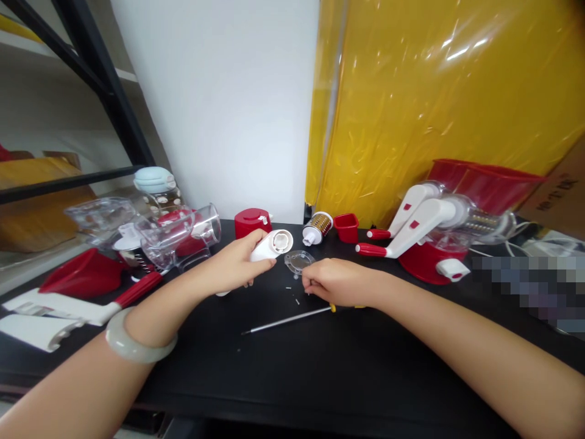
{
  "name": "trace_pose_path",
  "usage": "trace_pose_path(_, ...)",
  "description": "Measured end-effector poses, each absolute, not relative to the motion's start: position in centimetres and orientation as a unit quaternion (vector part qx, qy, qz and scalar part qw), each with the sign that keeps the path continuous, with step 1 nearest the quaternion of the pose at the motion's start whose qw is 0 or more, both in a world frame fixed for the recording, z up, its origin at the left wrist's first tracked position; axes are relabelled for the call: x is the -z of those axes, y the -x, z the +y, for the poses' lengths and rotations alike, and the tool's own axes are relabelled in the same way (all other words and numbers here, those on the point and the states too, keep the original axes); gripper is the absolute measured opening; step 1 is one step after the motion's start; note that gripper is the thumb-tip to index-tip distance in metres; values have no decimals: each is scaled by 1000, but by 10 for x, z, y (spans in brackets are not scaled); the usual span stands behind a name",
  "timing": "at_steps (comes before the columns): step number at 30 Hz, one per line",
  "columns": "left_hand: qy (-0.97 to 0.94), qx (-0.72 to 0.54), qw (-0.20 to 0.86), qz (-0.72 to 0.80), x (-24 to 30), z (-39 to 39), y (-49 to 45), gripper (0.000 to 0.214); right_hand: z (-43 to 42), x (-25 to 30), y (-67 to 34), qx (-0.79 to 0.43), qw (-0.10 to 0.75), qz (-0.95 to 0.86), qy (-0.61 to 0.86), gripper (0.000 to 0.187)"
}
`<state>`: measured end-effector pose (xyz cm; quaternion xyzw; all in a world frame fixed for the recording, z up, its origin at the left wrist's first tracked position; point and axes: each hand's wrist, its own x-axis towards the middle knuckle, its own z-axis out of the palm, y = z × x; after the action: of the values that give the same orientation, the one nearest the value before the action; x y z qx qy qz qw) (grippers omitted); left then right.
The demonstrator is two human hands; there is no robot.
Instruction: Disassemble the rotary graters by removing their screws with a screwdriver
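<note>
My left hand (235, 261) is wrapped round a white plastic part (265, 247), whose round hollow end faces up and to the right. My right hand (337, 281) is low over the table, its fingers pinched together; whatever may be between the fingertips is too small to make out. Beside those fingertips lies a clear round plastic disc (299, 261). A few tiny screw-like pieces (297, 301) are scattered just left of them. Below my right hand rests a screwdriver (292, 320), its metal shaft pointing left and its yellow handle partly covered by the hand.
Rotary graters (425, 231) with white cranks stand at the right. A grater drum (317, 228), a small red cup (346, 227) and a red plastic piece (252, 222) line the back. Clear housings (183, 235) and a white crank (68, 306) crowd the left of the black table (283, 378).
</note>
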<state>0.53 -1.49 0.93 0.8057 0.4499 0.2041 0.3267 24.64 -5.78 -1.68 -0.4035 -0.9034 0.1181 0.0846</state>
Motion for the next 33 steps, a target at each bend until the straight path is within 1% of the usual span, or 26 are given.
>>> trace_pose_path(3,-813,-203,315,445,-9,-16,-5,35,-54,23,-246,-111,107,-905,396,9)
trace_pose_path(5,-820,-200,304,443,-8,-15,-4,33,-54,20,-246,-111,113,-906,392,12)
trace_pose_path(8,-832,-191,275,441,-7,-14,-3,28,-57,1,-249,-128,111,-898,405,20)
trace_pose_path(10,-838,-182,263,442,-6,-14,-2,27,-62,-15,-254,-134,106,-885,432,19)
trace_pose_path(11,-839,-178,265,441,-6,-14,-2,26,-65,-22,-258,-141,87,-879,447,13)
trace_pose_path(12,-839,-175,270,439,-7,-14,-2,27,-69,-27,-262,-147,51,-873,462,11)
trace_pose_path(14,-837,-168,281,439,-8,-15,-2,26,-79,-30,-272,-120,-6,-869,479,29)
trace_pose_path(15,-835,-165,282,442,-9,-15,-2,26,-85,-27,-276,-101,-19,-868,487,35)
trace_pose_path(16,-834,-161,281,446,-9,-16,-1,26,-90,-23,-280,-86,-25,-867,490,37)
trace_pose_path(18,-834,-153,278,452,-11,-17,-1,25,-98,-11,-286,-78,-26,-865,495,30)
trace_pose_path(23,-837,-147,276,450,-11,-18,-1,27,-108,7,-296,-99,31,-873,476,8)
trace_pose_path(24,-836,-150,276,449,-11,-18,0,28,-110,5,-299,-106,40,-874,472,8)
trace_pose_path(26,-836,-164,272,447,-11,-16,0,31,-114,-2,-310,-123,65,-873,468,12)
trace_pose_path(29,-837,-195,266,438,-12,-15,0,37,-118,-14,-333,-112,140,-854,489,16)
trace_pose_path(33,-831,-240,269,424,-10,-15,-2,41,-115,-15,-355,11,310,-819,483,18)
